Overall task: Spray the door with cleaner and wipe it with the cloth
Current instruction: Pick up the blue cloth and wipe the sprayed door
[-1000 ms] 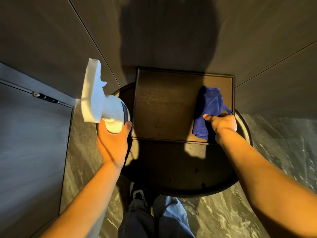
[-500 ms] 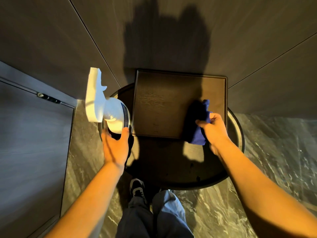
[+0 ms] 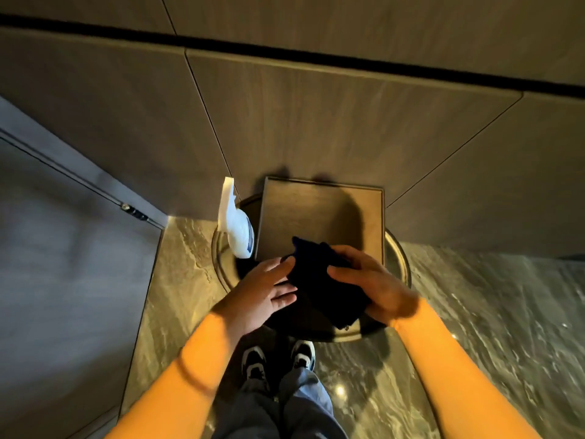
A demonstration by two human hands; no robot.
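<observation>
The dark blue cloth hangs bunched between both hands, above the round table. My right hand grips its right side. My left hand touches its left edge with the fingers spread. The white spray bottle stands free on the round dark table, at its left rim, nozzle pointing away. The grey door fills the left of the view, with a small metal fitting on its edge.
A square brown tray lies on the round table against the wood-panelled wall. Polished marble floor spreads to the right. My legs and two sneakers stand just below the table.
My left hand has let go of the spray bottle, which now stands on the table. My right hand lifted the cloth off the tray and both hands came together on it. The view pulled back.
</observation>
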